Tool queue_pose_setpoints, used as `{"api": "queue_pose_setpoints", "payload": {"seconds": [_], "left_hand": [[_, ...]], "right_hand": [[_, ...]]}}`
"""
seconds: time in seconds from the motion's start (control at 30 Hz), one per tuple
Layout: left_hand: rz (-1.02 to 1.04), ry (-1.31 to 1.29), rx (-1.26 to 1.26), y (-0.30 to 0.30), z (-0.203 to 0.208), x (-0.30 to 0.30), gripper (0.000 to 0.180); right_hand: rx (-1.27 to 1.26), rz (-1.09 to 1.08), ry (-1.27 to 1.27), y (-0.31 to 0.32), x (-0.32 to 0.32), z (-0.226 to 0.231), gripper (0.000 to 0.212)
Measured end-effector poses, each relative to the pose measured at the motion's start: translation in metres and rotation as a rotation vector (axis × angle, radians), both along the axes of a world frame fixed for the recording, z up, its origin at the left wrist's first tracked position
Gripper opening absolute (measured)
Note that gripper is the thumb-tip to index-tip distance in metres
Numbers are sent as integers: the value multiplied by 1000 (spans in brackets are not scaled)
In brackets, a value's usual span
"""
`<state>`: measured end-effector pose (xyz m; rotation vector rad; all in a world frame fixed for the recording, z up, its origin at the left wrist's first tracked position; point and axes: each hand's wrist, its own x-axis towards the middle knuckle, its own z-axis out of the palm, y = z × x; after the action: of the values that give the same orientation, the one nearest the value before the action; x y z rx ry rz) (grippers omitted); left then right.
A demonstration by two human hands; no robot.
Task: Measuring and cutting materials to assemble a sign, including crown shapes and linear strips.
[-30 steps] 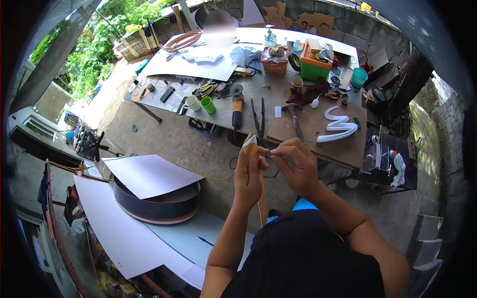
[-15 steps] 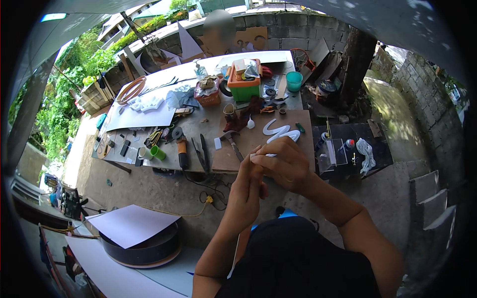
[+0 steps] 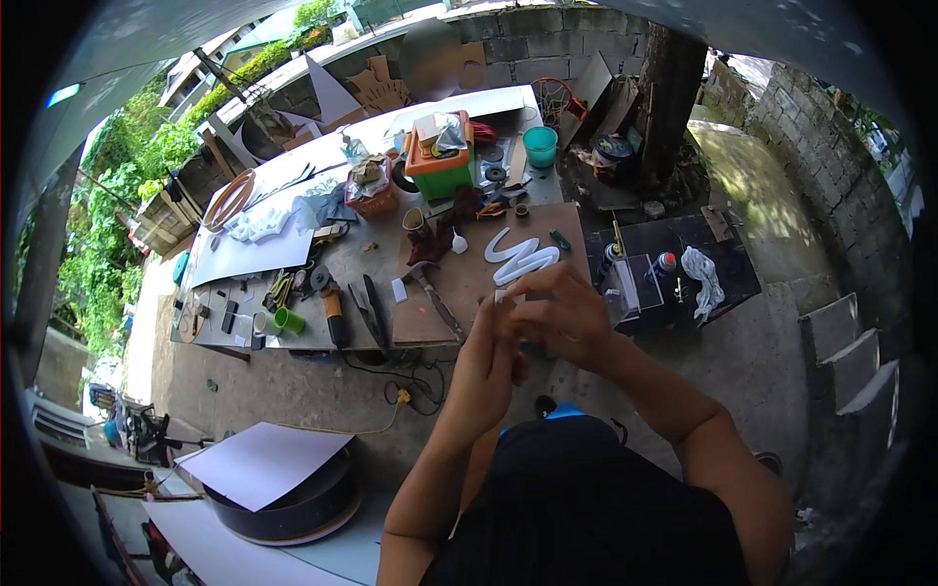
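Observation:
Both of my hands meet in front of the table's near edge. Between their fingertips shows a small white piece (image 3: 500,296); its exact kind is too small to make out. My left hand (image 3: 482,366) is closed, pinching the piece from below. My right hand (image 3: 567,320) comes from the right with bent fingers closed at the same piece. Just beyond the hands, a white wavy zigzag-shaped strip (image 3: 523,262) lies on a brown board (image 3: 405,317). A hammer (image 3: 435,298) rests left of it, with a small white block (image 3: 399,290) beside its head.
On the table are an angle grinder (image 3: 335,317), dark snips (image 3: 369,311), a green cup (image 3: 288,319), a green-and-orange box (image 3: 437,179) and a teal bucket (image 3: 539,146). A dark side table (image 3: 635,313) holds spray cans. A white sheet (image 3: 269,464) covers a round black drum at lower left.
The view has shifted, so the table sits further left. My right fingers have lifted and spread a little, and the small white piece shows more plainly between the hands.

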<state>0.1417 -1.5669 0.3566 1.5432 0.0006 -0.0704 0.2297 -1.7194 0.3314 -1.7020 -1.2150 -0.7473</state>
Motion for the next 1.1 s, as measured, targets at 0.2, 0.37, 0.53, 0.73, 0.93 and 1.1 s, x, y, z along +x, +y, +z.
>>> {"api": "queue_pose_setpoints", "payload": {"seconds": [0.2, 0.37, 0.53, 0.73, 0.93, 1.1], "left_hand": [[-24, 26, 60, 5, -13, 4, 37], [1, 46, 203, 7, -13, 5, 37], [-6, 59, 206, 9, -12, 7, 36], [39, 126, 0, 29, -29, 13, 36], [-7, 180, -157, 42, -32, 9, 35], [73, 195, -420, 47, -29, 4, 38]], "right_hand": [[3, -2, 217, 6, 6, 5, 18], [-102, 58, 197, 9, 19, 1, 17], [-249, -7, 159, 13, 17, 8, 17], [-330, 50, 168, 13, 11, -6, 21], [-126, 104, 243, 29, 11, -5, 27], [-178, 119, 139, 39, 16, -14, 25]]}}
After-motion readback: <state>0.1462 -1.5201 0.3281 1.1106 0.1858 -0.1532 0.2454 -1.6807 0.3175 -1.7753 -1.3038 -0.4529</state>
